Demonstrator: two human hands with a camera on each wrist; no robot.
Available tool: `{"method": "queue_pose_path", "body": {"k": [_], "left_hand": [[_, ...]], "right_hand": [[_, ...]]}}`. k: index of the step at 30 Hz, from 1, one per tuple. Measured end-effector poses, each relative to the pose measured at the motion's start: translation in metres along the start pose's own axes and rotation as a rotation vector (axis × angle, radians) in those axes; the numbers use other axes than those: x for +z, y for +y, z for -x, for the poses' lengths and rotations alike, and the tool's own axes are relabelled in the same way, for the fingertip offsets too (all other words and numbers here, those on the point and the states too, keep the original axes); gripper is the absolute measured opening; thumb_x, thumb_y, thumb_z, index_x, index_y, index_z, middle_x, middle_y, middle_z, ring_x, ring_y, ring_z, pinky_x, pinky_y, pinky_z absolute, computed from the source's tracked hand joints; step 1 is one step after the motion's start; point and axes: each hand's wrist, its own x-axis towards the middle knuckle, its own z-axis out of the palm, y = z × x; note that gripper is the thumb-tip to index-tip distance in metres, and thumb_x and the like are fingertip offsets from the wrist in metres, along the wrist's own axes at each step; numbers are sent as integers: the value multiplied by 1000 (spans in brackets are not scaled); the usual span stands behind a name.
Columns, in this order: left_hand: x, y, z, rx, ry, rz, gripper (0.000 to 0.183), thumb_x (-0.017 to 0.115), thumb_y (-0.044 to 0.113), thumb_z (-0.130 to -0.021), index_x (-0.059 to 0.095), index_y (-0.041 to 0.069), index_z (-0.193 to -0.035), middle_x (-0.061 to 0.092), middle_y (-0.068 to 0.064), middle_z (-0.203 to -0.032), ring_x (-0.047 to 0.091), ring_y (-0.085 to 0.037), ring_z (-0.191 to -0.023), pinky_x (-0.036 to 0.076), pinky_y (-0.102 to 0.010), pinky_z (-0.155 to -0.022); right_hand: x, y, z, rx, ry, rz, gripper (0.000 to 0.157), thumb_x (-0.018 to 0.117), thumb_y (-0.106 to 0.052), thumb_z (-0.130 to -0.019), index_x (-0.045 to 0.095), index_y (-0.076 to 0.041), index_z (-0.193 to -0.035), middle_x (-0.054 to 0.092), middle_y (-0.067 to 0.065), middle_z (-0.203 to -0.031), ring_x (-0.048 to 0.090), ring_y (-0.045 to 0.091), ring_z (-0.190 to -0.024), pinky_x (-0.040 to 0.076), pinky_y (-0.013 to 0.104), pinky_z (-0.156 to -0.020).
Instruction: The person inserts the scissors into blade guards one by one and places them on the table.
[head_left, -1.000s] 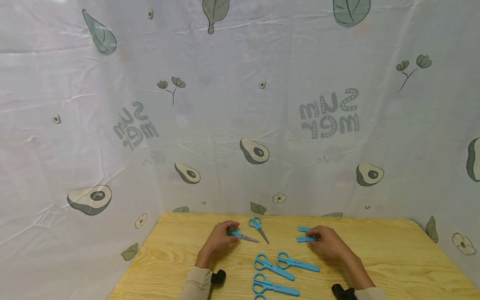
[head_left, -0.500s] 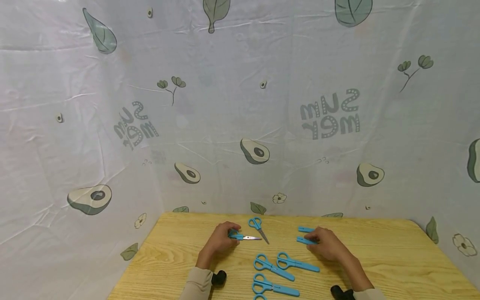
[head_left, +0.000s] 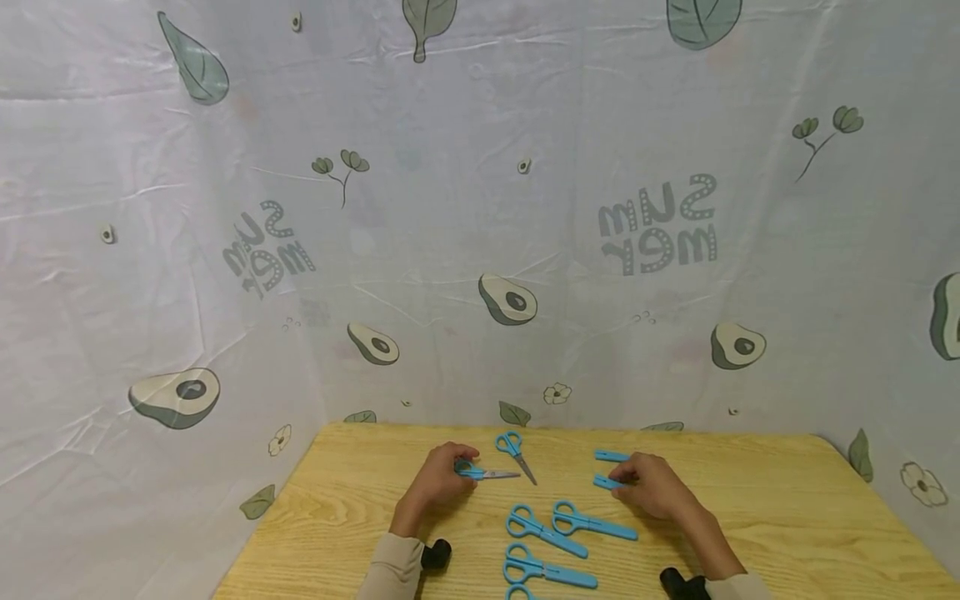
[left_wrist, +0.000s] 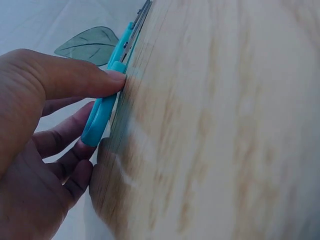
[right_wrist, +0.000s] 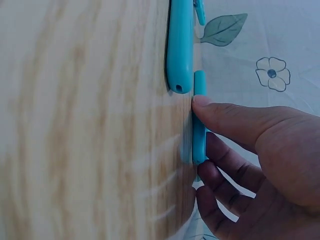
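My left hand (head_left: 437, 481) grips light-blue scissors (head_left: 495, 474) by the handle loops. Their bare metal blades point right, low over the table. In the left wrist view the thumb presses on the blue handle (left_wrist: 102, 117), and the other fingers lie behind and below it. My right hand (head_left: 652, 485) pinches a light-blue scissor blade cover (head_left: 604, 482), whose far end shows past the fingertips. The right wrist view has the thumb on this cover (right_wrist: 199, 142), with fingers at its other side. A second cover (head_left: 611, 456) lies just behind. Between the hands, farther back, lie other unsheathed scissors (head_left: 513, 447).
Several sheathed blue scissors lie in front of the hands: one pair (head_left: 596, 527) at the right, another (head_left: 547, 533) beside it, and one nearer (head_left: 555, 572). The wooden table (head_left: 337, 492) ends at a patterned curtain (head_left: 450, 358) behind and at the sides.
The blades of the scissors in my left hand have swung from slanting down-right to nearly level. The blade cover at my right hand has shifted and tilted slightly. Other scissors stay put.
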Motion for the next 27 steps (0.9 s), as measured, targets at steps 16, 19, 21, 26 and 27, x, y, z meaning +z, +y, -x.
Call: {"method": "queue_pose_path", "body": {"k": [16, 19, 21, 26, 27], "left_hand": [[-2, 0, -1, 28, -1, -8, 37, 81, -2, -86, 76, 0, -123, 75, -12, -110, 70, -26, -96, 60, -32, -81], [-3, 0, -1, 21, 6, 1, 39, 82, -2, -85, 76, 0, -123, 74, -11, -107, 70, -25, -93, 60, -31, -79], [-3, 0, 0, 14, 12, 12, 40, 83, -2, -84, 76, 0, -123, 74, -11, -106, 71, -24, -93, 60, -31, -79], [-5, 2, 1, 5, 30, 33, 43, 85, -1, -82, 75, -1, -124, 75, -11, -106, 71, -24, -92, 60, -30, -78], [-5, 2, 1, 3, 30, 33, 43, 85, -1, -82, 75, -1, -124, 75, -11, -106, 71, -24, -92, 59, -29, -78]], "right_hand": [[0, 4, 7, -102, 19, -48, 19, 71, -17, -104, 69, -7, -120, 70, -2, -90, 61, 5, -76, 51, 25, -67], [-1, 4, 8, -106, 12, -59, 21, 70, -18, -105, 67, -5, -121, 68, -1, -88, 56, 4, -72, 47, 25, -64], [-1, 4, 9, -104, 7, -65, 21, 70, -18, -105, 67, -5, -120, 67, 0, -88, 55, 4, -71, 46, 25, -63], [-4, 4, 12, -105, -17, -87, 22, 70, -17, -105, 66, -3, -121, 69, 2, -93, 58, 6, -74, 48, 26, -63], [-5, 4, 13, -104, -19, -93, 22, 70, -17, -105, 67, -3, -121, 70, 3, -94, 60, 7, -76, 49, 26, -64]]}}
